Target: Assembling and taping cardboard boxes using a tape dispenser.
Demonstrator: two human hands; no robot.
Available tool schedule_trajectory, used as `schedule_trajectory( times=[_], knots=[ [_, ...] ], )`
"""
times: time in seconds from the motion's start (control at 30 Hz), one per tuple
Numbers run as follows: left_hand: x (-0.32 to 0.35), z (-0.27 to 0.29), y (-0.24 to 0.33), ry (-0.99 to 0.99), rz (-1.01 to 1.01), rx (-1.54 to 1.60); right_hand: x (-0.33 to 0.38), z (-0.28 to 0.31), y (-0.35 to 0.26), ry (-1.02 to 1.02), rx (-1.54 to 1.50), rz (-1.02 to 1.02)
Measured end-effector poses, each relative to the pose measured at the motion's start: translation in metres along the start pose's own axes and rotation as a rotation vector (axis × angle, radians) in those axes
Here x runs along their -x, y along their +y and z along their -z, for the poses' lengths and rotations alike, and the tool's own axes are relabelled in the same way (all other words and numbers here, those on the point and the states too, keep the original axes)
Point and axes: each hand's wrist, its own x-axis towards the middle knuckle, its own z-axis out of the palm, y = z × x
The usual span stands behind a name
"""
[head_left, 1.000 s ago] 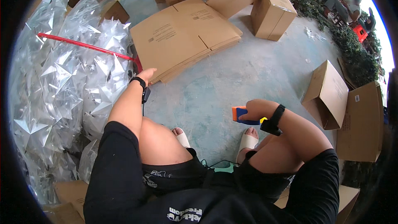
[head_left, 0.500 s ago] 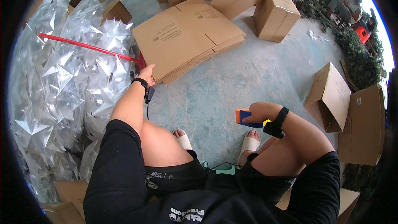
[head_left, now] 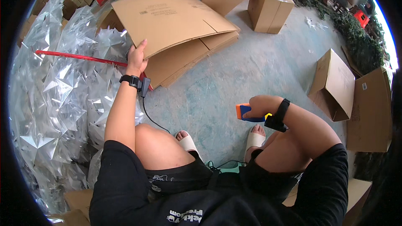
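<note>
My left hand (head_left: 137,60) grips the near left corner of a flattened cardboard carton (head_left: 176,21), thumb on top. That carton bends upward at its front edge, lifted off a stack of flattened cartons (head_left: 173,65) on the floor. My right hand (head_left: 264,105) is closed around a blue and orange handheld tool (head_left: 244,112), held above the floor in front of my right foot. My fingers hide much of the tool, and a bit of yellow shows behind them.
Shiny silver star decorations (head_left: 54,88) are heaped at left, with a red pole (head_left: 79,55) across them. Closed cartons (head_left: 270,6) stand at the back. Open boxes (head_left: 333,86) sit at right, near green garlands (head_left: 360,44). A cable (head_left: 150,117) hangs from my left wrist.
My left hand has risen, lifting the near edge of the top flattened carton away from the stack. My right hand with the tool has moved up slightly.
</note>
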Motion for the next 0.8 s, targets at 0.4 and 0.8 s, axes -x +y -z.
schedule_trajectory(
  times=[0.4,0.8],
  knots=[
    [0.111,-0.062,0.107,-0.201,-0.759,-0.144,0.000,0.008,-0.008,-0.033,0.052,0.048],
    [0.115,-0.048,0.114,-0.158,-0.609,0.118,-0.002,0.008,-0.014,-0.063,0.094,0.079]
  ],
)
